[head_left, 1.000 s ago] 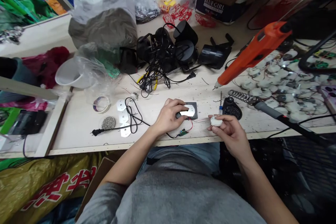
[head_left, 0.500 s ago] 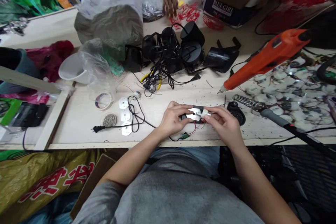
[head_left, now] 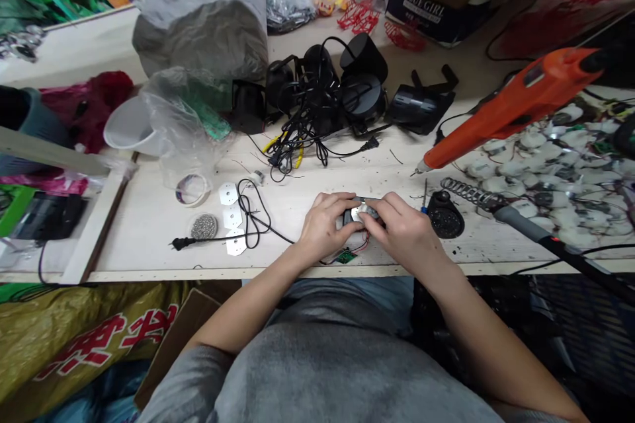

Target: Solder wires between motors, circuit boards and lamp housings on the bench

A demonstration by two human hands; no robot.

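Note:
My left hand (head_left: 325,225) and my right hand (head_left: 399,232) meet over a small black square part with a silvery plate (head_left: 358,213) near the front edge of the workbench. Both hands curl their fingers onto it and cover most of it. Thin red and black wires run from under the hands to a small green circuit board (head_left: 346,256) lying just below them. The white round piece seen earlier in my right hand is hidden under my fingers.
An orange glue gun (head_left: 506,106) and a soldering iron (head_left: 540,234) with its coil stand lie to the right, by a heap of small white parts (head_left: 536,158). Black lamp housings and tangled cables (head_left: 322,99) sit behind. Silver plates (head_left: 231,218), a black plug cord, tape and bags are left.
My right hand brought the small white piece from the right over to the black part and now presses on it beside my left hand. Another person's hand at the back is gone.

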